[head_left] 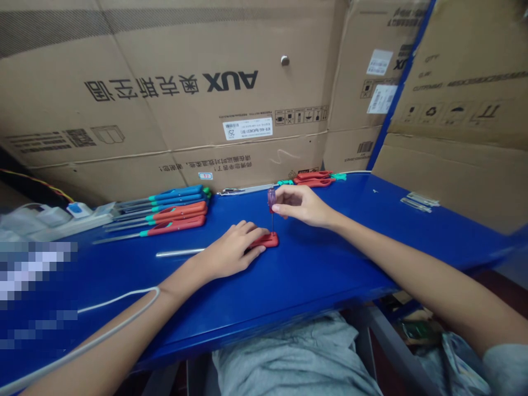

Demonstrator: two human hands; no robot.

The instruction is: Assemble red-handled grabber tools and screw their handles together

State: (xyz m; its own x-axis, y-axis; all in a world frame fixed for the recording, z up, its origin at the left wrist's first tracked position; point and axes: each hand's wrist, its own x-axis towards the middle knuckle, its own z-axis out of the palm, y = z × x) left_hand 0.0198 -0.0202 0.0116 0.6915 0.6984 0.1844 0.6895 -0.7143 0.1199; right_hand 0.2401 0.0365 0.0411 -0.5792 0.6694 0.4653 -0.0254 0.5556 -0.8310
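Flat on the blue table point(313, 269), my left hand point(235, 250) presses down over a red long-necked lighter point(271, 240). Its metal tube points left from under my wrist, and most of its handle is hidden by my fingers. My right hand point(303, 206) pinches the purple handle of a screwdriver point(271, 197), which stands upright. The thin shaft meets the handle end of the lighter; whether its tip sits in a screw is too small to tell.
Several blue lighters point(181, 193) and red lighters point(177, 224) lie at the left beside a power strip point(78, 221). More red lighters point(313, 179) lie against the cardboard point(165, 126) at the back. Small clear strips point(419, 202) lie right. A white cable point(115, 297) crosses my left forearm.
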